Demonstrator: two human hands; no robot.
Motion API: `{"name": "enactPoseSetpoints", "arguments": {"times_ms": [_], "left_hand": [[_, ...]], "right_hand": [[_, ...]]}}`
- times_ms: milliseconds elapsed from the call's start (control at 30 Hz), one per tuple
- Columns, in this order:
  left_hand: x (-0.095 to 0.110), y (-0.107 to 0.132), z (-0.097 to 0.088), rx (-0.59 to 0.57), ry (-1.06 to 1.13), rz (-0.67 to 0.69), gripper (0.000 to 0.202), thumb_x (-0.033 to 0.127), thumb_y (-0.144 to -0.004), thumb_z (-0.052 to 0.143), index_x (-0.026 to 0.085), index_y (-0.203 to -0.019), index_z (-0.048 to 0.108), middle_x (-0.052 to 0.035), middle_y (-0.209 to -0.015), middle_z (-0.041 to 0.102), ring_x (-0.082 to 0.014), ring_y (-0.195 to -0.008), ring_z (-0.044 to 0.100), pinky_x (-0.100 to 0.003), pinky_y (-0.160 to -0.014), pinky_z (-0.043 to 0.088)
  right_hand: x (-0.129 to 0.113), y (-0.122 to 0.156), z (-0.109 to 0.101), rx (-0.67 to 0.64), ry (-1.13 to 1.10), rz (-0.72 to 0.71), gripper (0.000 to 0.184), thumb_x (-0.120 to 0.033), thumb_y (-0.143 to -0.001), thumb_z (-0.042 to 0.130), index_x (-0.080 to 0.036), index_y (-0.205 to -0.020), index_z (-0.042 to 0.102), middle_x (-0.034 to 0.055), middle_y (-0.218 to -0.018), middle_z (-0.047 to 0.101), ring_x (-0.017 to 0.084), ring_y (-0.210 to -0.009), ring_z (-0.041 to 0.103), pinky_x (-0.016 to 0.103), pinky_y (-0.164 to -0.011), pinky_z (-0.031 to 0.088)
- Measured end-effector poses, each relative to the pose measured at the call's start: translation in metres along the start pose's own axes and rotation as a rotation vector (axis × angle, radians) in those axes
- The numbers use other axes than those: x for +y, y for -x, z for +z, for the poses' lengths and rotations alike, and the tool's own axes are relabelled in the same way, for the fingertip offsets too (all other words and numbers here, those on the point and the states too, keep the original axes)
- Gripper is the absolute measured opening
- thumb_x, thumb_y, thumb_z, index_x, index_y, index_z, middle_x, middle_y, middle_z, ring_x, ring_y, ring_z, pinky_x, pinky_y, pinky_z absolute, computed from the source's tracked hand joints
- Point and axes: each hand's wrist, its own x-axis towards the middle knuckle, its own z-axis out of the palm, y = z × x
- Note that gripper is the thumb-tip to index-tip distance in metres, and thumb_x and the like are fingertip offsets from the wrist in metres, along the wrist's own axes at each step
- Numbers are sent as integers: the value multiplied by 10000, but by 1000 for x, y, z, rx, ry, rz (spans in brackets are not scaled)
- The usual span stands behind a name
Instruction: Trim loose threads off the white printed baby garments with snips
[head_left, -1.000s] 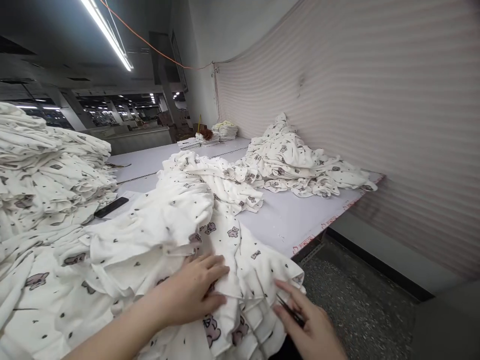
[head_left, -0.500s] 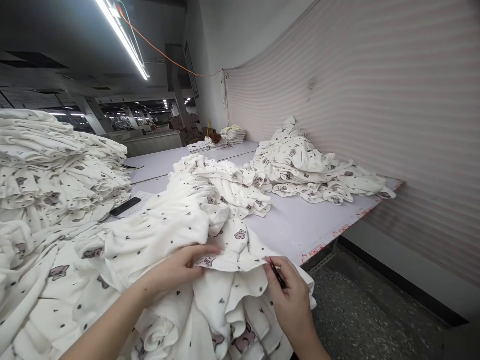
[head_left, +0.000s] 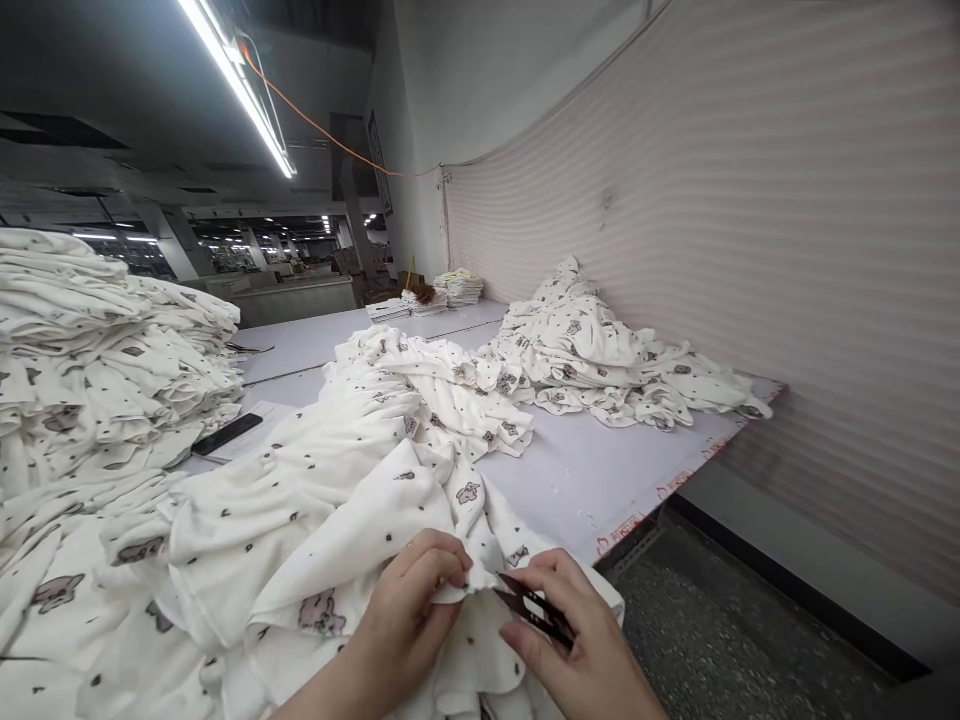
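Observation:
White fabric [head_left: 352, 530] printed with small dark marks and pinkish-grey animals lies heaped before me. My left hand [head_left: 416, 610] pinches an edge of this fabric between thumb and fingers, lifting it a little. In my right hand [head_left: 570, 630] is a pair of black thread snips [head_left: 536, 608], held between thumb and fingers. Their blades are apart and point left, with the tips close to the pinched edge. I cannot tell whether the blades touch the cloth.
A tall stack of the same fabric [head_left: 112, 350] rises at the left, near a dark phone [head_left: 227, 434]. Another heap [head_left: 592, 350] lies by the sheeted wall [head_left: 712, 250]. Folded pieces [head_left: 459, 288] sit at the back of the table [head_left: 570, 470], whose right edge drops to the floor.
My left hand has moved right and down and now pinches the fabric edge. My right hand has let go of the cloth, and the snips have turned to point left.

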Motion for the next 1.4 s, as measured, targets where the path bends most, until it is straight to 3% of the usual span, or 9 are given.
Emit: {"name": "enactPoseSetpoints", "arguments": {"times_ms": [100,433,567,667,767,933,1133,1200,1400], "left_hand": [[1,-1,0,-10,19,1,290,-37,-801,401,237,-886,437,-25,-936,560,-161,-860,546,-262,-717,442],[4,-3,-1,3,9,-37,295,-43,-751,476,226,-864,522,-43,-1010,587,-187,-943,553,-278,-774,435],[8,-7,-1,-30,329,-431,62,165,-824,613,198,-795,570,-11,-785,607,-159,-747,552,-251,-664,419],[11,-8,2,-48,741,-777,186,325,-796,709,174,-868,626,0,-752,613,-136,-713,547,-229,-644,411],[12,-7,6,18,990,-893,228,321,-756,760,157,-860,639,-15,-794,655,-139,-742,577,-242,-689,429],[9,-5,10,47,1016,-839,233,315,-747,774,157,-818,618,2,-748,649,-118,-727,558,-218,-690,407],[10,-2,9,-79,687,-802,343,411,-776,723,207,-1042,651,-2,-817,620,-160,-813,546,-256,-729,414],[13,-5,9,-133,606,-776,323,441,-784,698,185,-980,682,-29,-858,646,-193,-870,553,-287,-780,417],[16,-7,14,21,696,-801,277,443,-762,713,192,-864,655,4,-801,626,-168,-808,540,-258,-725,414]], "right_hand": [[-7,-2,-5,-54,-13,-31,261,-314,-855,571,-281,-1094,670,31,-877,606,154,-697,610,168,-433,410],[-8,-5,-2,-47,8,-69,174,-288,-861,580,-258,-987,696,14,-827,642,161,-743,631,195,-584,455],[-1,-3,9,68,99,-40,110,-261,-832,574,-239,-912,645,6,-777,619,169,-682,610,218,-561,441],[5,-6,17,168,111,24,99,-198,-842,522,-243,-890,595,7,-787,635,185,-711,612,218,-530,429],[7,-8,21,233,35,-25,70,-188,-842,541,-243,-867,575,0,-767,636,180,-707,614,226,-592,459],[8,-6,30,141,-145,-228,163,-176,-854,566,-254,-981,630,13,-915,679,162,-816,646,207,-720,479],[10,-6,35,132,-150,10,170,-313,-926,476,-207,-852,586,9,-728,651,157,-666,609,209,-583,449],[7,-7,33,159,-159,62,189,-350,-929,469,-205,-858,566,17,-742,651,160,-670,604,208,-557,439],[2,-7,21,120,-253,97,263,-428,-873,565,-192,-958,646,61,-868,697,199,-822,650,242,-726,511]]}}
